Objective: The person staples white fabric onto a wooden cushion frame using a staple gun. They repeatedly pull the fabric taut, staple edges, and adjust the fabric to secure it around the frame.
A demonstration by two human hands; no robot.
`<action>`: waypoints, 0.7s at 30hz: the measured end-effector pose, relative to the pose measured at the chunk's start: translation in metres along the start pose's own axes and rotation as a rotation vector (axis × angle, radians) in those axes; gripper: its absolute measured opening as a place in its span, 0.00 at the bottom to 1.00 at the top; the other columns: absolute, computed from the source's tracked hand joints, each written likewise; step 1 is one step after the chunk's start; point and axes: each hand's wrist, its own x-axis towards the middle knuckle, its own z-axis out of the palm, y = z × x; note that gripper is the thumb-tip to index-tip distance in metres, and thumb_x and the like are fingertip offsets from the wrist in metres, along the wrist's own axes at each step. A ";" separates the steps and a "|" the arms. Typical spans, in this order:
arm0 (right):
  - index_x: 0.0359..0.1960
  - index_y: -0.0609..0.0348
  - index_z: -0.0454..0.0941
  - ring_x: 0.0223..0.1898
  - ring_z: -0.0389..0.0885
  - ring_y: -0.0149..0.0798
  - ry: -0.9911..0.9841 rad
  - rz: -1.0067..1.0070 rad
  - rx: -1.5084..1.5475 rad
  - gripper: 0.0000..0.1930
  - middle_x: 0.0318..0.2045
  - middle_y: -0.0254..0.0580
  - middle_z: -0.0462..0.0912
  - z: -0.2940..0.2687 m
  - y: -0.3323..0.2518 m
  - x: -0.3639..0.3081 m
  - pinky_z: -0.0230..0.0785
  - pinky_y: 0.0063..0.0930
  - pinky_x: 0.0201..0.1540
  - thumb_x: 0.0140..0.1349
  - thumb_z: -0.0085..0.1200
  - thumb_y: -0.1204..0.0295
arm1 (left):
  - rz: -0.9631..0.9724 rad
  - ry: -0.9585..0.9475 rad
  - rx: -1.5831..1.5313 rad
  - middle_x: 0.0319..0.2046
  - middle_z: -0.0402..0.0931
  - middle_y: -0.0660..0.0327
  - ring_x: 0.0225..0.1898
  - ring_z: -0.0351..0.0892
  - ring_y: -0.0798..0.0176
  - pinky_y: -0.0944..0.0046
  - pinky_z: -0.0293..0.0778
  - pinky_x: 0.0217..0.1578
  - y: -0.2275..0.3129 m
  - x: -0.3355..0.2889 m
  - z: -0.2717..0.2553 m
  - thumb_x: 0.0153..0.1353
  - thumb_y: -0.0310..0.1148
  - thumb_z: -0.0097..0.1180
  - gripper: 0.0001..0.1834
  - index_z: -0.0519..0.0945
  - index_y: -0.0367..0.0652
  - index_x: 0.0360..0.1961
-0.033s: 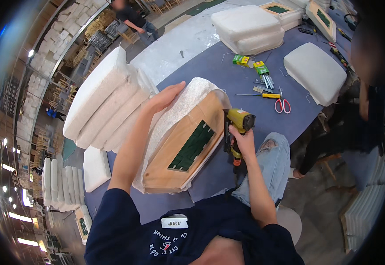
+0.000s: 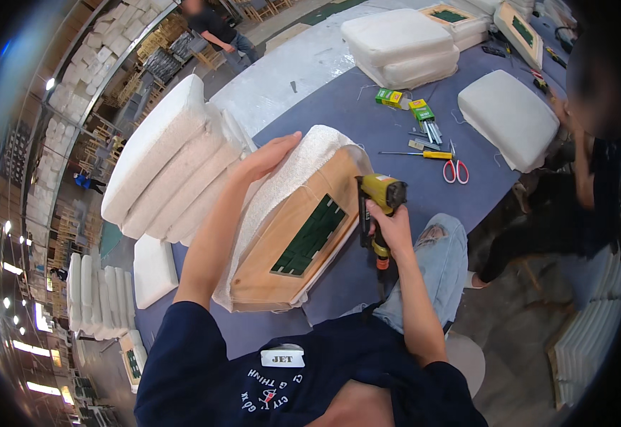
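A seat cushion (image 2: 285, 167) stands tilted on the table before me, its padded side in white fabric. Its underside is a wooden frame (image 2: 271, 235) with green woven webbing (image 2: 309, 235) in the middle. My left hand (image 2: 271, 158) lies with outstretched fingers against the padded side, near the top. Around the handle of a yellow-green and black staple gun (image 2: 382, 191), my right hand (image 2: 392, 226) is closed. The gun's nose is at the frame's right edge; whether it touches the wood I cannot tell.
Stacked white cushions (image 2: 157, 160) stand close on the left, others (image 2: 399, 46) farther back. On the blue-grey tabletop (image 2: 339, 107) lie staple boxes (image 2: 420, 109), a yellow-handled screwdriver (image 2: 435, 154) and red-handled scissors (image 2: 456, 171). A co-worker (image 2: 592, 171) sits at the right, near a single cushion (image 2: 506, 117).
The staple gun and my right hand have shifted slightly left, toward the frame's edge. My left hand stays against the cushion. At the right, the co-worker's arm has moved into view near the single cushion.
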 end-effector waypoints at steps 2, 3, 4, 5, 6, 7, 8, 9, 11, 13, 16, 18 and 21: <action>0.44 0.66 0.82 0.26 0.82 0.30 -0.116 0.020 0.024 0.14 0.31 0.37 0.85 0.013 -0.028 -0.009 0.76 0.26 0.33 0.63 0.68 0.67 | -0.045 0.073 0.110 0.68 0.71 0.50 0.68 0.70 0.58 0.62 0.63 0.68 0.022 -0.009 0.019 0.77 0.63 0.39 0.42 0.68 0.35 0.73; 0.47 0.67 0.81 0.31 0.83 0.32 -0.110 -0.084 0.013 0.16 0.33 0.39 0.85 0.025 -0.024 -0.018 0.76 0.28 0.38 0.64 0.67 0.67 | -0.023 0.089 0.127 0.69 0.70 0.50 0.68 0.69 0.57 0.62 0.62 0.69 0.016 -0.005 0.018 0.77 0.63 0.37 0.42 0.67 0.35 0.73; 0.50 0.69 0.81 0.36 0.84 0.35 -0.112 -0.191 0.004 0.18 0.36 0.41 0.86 0.036 -0.021 -0.025 0.77 0.29 0.43 0.65 0.67 0.67 | -0.001 0.113 0.143 0.69 0.70 0.49 0.69 0.68 0.57 0.61 0.61 0.70 0.004 0.001 0.016 0.78 0.63 0.36 0.42 0.67 0.35 0.73; 0.52 0.69 0.79 0.39 0.84 0.36 -0.141 -0.183 -0.044 0.20 0.38 0.43 0.86 0.040 -0.022 -0.027 0.76 0.30 0.46 0.64 0.66 0.68 | 0.011 0.130 0.154 0.70 0.69 0.49 0.70 0.67 0.56 0.61 0.60 0.70 -0.003 0.003 0.017 0.78 0.64 0.34 0.43 0.67 0.35 0.73; 0.55 0.70 0.78 0.42 0.84 0.37 -0.172 -0.174 -0.091 0.21 0.40 0.45 0.86 0.043 -0.025 -0.029 0.76 0.31 0.49 0.64 0.66 0.69 | 0.059 0.136 0.174 0.71 0.68 0.49 0.71 0.66 0.55 0.61 0.59 0.71 -0.007 0.006 0.015 0.78 0.64 0.33 0.43 0.66 0.34 0.74; 0.57 0.70 0.77 0.44 0.84 0.38 -0.202 -0.159 -0.132 0.23 0.42 0.47 0.87 0.047 -0.023 -0.032 0.75 0.32 0.52 0.64 0.65 0.70 | 0.099 0.140 0.197 0.72 0.66 0.49 0.72 0.65 0.55 0.60 0.57 0.72 -0.006 0.003 0.015 0.78 0.64 0.32 0.43 0.66 0.34 0.74; 0.54 0.69 0.79 0.40 0.85 0.36 -0.199 -0.224 -0.168 0.20 0.40 0.45 0.87 0.050 -0.021 -0.030 0.76 0.30 0.48 0.64 0.65 0.71 | 0.138 0.144 0.220 0.73 0.65 0.48 0.72 0.64 0.54 0.60 0.56 0.73 -0.008 0.003 0.015 0.78 0.63 0.32 0.43 0.65 0.34 0.74; 0.51 0.68 0.81 0.36 0.85 0.34 -0.197 -0.288 -0.202 0.17 0.39 0.43 0.88 0.053 -0.020 -0.023 0.78 0.29 0.44 0.64 0.65 0.71 | 0.176 0.165 0.245 0.73 0.64 0.48 0.73 0.63 0.52 0.60 0.55 0.73 -0.014 0.007 0.013 0.79 0.63 0.31 0.43 0.63 0.33 0.75; 0.48 0.64 0.85 0.38 0.88 0.35 -0.191 -0.383 -0.229 0.13 0.40 0.42 0.90 0.058 -0.016 -0.011 0.79 0.30 0.47 0.63 0.65 0.73 | 0.261 0.217 0.291 0.74 0.62 0.46 0.75 0.61 0.50 0.59 0.53 0.74 -0.016 0.011 0.015 0.79 0.63 0.30 0.44 0.60 0.33 0.76; 0.48 0.64 0.85 0.41 0.89 0.37 -0.193 -0.408 -0.244 0.13 0.41 0.43 0.90 0.054 -0.014 -0.005 0.78 0.30 0.50 0.63 0.65 0.72 | 0.238 0.244 0.346 0.74 0.61 0.42 0.75 0.61 0.46 0.58 0.53 0.75 -0.004 0.006 0.026 0.79 0.61 0.29 0.42 0.56 0.34 0.77; 0.48 0.63 0.85 0.43 0.89 0.39 -0.212 -0.444 -0.284 0.15 0.42 0.44 0.90 0.051 -0.019 -0.002 0.78 0.32 0.51 0.61 0.66 0.73 | 0.319 0.351 0.481 0.71 0.63 0.35 0.70 0.66 0.33 0.48 0.61 0.70 -0.006 -0.004 0.038 0.80 0.58 0.28 0.39 0.55 0.37 0.77; 0.49 0.63 0.85 0.43 0.89 0.40 -0.216 -0.484 -0.257 0.15 0.42 0.44 0.90 0.051 -0.012 -0.001 0.78 0.32 0.51 0.61 0.67 0.73 | 0.353 0.450 0.619 0.67 0.66 0.31 0.63 0.71 0.26 0.41 0.68 0.64 -0.011 -0.011 0.049 0.80 0.55 0.30 0.36 0.56 0.40 0.77; 0.55 0.65 0.81 0.45 0.86 0.40 -0.207 -0.501 -0.477 0.21 0.47 0.48 0.88 0.036 0.005 0.008 0.75 0.30 0.54 0.59 0.67 0.75 | 0.349 0.555 0.833 0.63 0.69 0.31 0.56 0.76 0.25 0.38 0.75 0.56 0.009 -0.030 0.077 0.79 0.52 0.37 0.33 0.58 0.46 0.77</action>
